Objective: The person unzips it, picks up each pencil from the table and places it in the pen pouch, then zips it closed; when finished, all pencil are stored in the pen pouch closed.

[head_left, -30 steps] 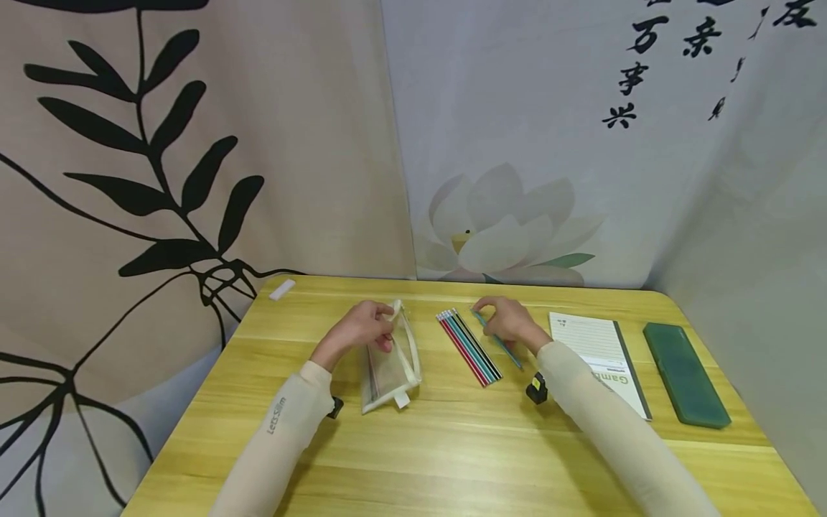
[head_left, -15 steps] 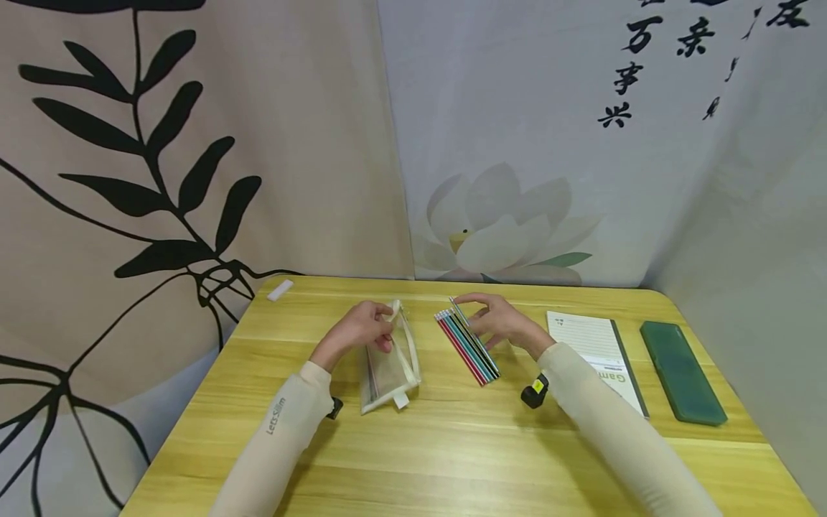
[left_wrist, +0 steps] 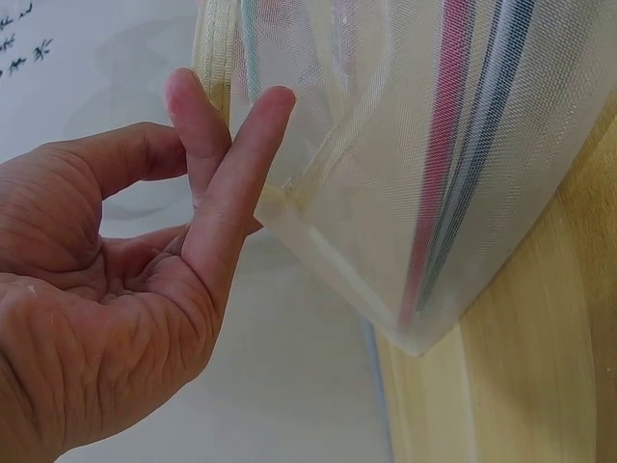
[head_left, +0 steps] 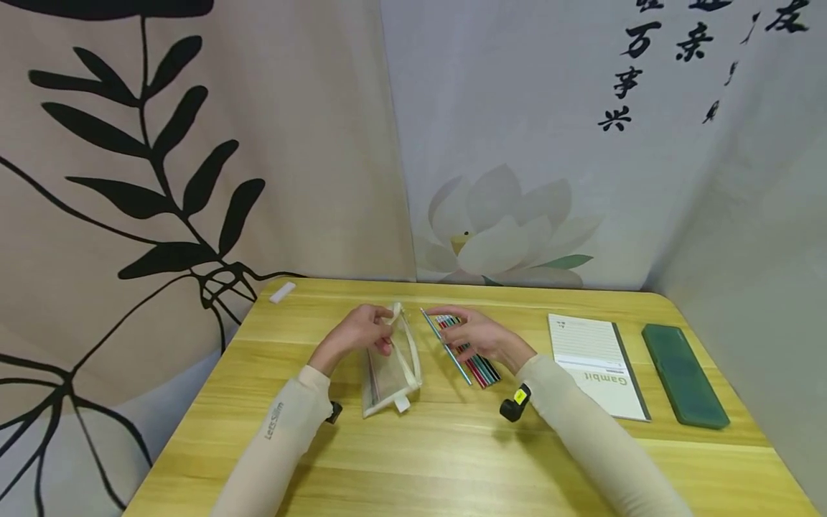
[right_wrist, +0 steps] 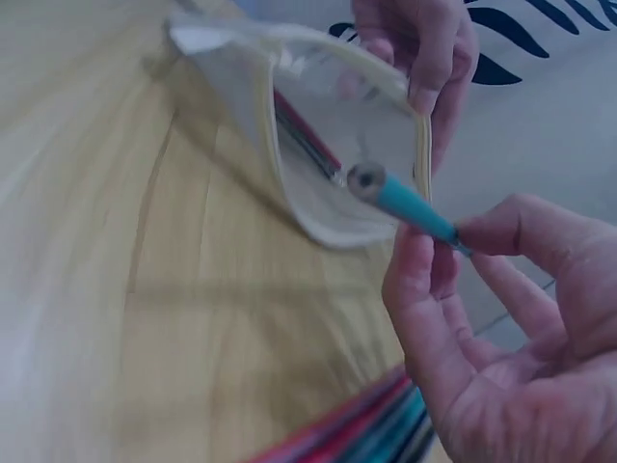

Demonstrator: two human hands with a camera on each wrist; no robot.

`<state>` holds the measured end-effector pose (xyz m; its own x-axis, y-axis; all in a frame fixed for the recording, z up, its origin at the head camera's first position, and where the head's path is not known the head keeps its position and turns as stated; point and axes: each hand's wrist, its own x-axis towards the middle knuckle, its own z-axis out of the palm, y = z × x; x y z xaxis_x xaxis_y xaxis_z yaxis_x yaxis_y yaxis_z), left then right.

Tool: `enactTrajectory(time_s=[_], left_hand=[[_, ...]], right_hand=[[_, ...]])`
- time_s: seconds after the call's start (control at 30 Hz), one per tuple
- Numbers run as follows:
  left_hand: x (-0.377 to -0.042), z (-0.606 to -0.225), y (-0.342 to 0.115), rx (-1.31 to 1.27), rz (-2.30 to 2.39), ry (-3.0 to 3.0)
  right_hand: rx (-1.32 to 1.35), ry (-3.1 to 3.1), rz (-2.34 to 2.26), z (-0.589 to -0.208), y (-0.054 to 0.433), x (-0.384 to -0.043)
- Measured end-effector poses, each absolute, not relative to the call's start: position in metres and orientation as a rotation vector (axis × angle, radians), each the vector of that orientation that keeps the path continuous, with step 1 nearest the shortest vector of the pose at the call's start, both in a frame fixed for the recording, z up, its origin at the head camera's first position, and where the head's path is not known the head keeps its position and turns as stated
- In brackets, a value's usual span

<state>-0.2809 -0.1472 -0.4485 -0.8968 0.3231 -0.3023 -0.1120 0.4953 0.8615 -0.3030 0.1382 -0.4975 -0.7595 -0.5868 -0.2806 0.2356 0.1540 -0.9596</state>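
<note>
My left hand (head_left: 363,332) pinches the zippered rim of a see-through mesh pencil pouch (head_left: 390,377), holding its mouth open. Through the mesh, in the left wrist view, a red pencil (left_wrist: 442,164) and a dark pencil (left_wrist: 479,145) show inside. Between thumb and fingers my right hand (head_left: 481,336) grips a blue pencil (right_wrist: 410,204), just to the right of the pouch. The right wrist view has the pencil's end pointing toward the camera, in front of the pouch mouth. Beneath the right hand, a row of several pencils (head_left: 483,372) lies on the table, partly covered by it.
A notepad (head_left: 597,370) lies right of the pencils, and a dark green case (head_left: 686,375) is beyond it. At the table's far left corner sits a small white block (head_left: 282,291). Printed curtains (head_left: 310,143) hang behind the wooden table (head_left: 400,474).
My right hand has lifted the blue pencil from the table and carried it left, over the row of pencils, toward the pouch. The left hand keeps its grip on the pouch rim.
</note>
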Motion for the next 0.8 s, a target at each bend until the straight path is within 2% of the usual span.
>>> enactTrajectory(time_s=[0.4,0.8], left_hand=[[-0.279,-0.45,-0.143,0.215,1.387,2.31],[-0.275,-0.446,-0.141,0.228,1.384,2.318]], right_hand=[[-0.282,1.798,-1.581,-0.497,0.094,-0.297],[-0.144,1.907,-1.707,-0.504,0.058,-0.297]])
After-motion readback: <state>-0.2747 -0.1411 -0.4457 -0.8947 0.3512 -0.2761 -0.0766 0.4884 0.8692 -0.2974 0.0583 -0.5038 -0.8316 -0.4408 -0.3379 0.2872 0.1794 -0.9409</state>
